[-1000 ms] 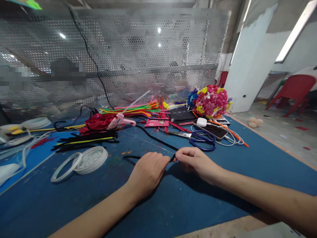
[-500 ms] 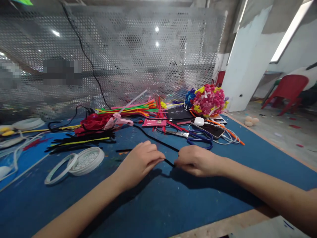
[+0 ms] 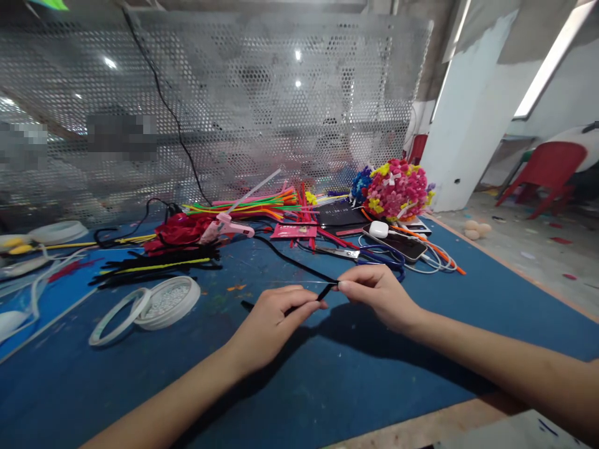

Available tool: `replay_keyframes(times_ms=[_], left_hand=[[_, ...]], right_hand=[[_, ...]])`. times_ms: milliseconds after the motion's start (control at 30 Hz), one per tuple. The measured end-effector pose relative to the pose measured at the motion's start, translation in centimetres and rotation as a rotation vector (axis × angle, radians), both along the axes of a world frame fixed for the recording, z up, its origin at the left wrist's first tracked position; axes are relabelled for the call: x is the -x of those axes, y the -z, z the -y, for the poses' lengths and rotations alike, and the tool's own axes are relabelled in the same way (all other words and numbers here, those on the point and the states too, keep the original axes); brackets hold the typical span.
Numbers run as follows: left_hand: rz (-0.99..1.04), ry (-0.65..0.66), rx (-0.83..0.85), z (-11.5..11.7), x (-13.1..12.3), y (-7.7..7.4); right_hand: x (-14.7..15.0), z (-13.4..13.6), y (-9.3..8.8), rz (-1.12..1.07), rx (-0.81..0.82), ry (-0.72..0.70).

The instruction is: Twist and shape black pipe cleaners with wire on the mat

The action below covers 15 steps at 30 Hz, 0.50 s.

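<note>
My left hand [image 3: 276, 315] and my right hand [image 3: 377, 296] are both closed on a black pipe cleaner [image 3: 292, 262] above the blue mat [image 3: 355, 380]. The fingertips of the two hands pinch it close together at a bend, just above the mat. One end of the black pipe cleaner runs back toward the pile of coloured pipe cleaners [image 3: 253, 206]. A short black end sticks out left of my left hand.
Blue-handled scissors [image 3: 372, 257], a phone [image 3: 397, 244] with a white earbud case [image 3: 378, 229] and cables lie behind my right hand. A pink glue gun [image 3: 224, 227], black pipe cleaners [image 3: 154, 265], white tape rolls [image 3: 156, 302] and a flower ball [image 3: 395, 189] are there too. A perforated screen [image 3: 234, 112] stands behind.
Both hands lifted slightly off the mat and the right hand rose and pinched the pipe cleaner's bend nearer the left fingertips.
</note>
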State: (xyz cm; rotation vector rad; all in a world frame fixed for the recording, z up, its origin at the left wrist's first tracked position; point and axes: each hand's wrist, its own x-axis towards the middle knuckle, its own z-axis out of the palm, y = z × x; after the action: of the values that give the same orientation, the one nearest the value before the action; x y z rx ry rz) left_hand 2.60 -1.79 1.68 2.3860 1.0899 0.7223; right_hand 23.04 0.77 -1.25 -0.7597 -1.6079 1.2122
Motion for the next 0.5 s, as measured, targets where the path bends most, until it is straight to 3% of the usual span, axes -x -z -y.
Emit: replay_keyframes(times_ms=[133, 233, 367, 500], left_hand=[[-0.264, -0.013, -0.443, 1.2, -0.5, 0.7], [-0.409, 0.001, -0.681, 1.7, -0.6, 0.9], [-0.441, -0.042, -0.755, 1.5, -0.2, 0.1], [-0.356, -0.036, -0.608, 0.5, 0.7, -1.0]], right_hand=[[0.2, 0.1, 0.1, 0.151, -0.088, 0.101], [-0.1, 0.2, 0.2, 0.315, -0.279, 0.077], [-0.7, 0.2, -0.3, 0.506, -0.515, -0.031], [-1.1, 0.0, -1.4, 0.573, -0.661, -0.154]])
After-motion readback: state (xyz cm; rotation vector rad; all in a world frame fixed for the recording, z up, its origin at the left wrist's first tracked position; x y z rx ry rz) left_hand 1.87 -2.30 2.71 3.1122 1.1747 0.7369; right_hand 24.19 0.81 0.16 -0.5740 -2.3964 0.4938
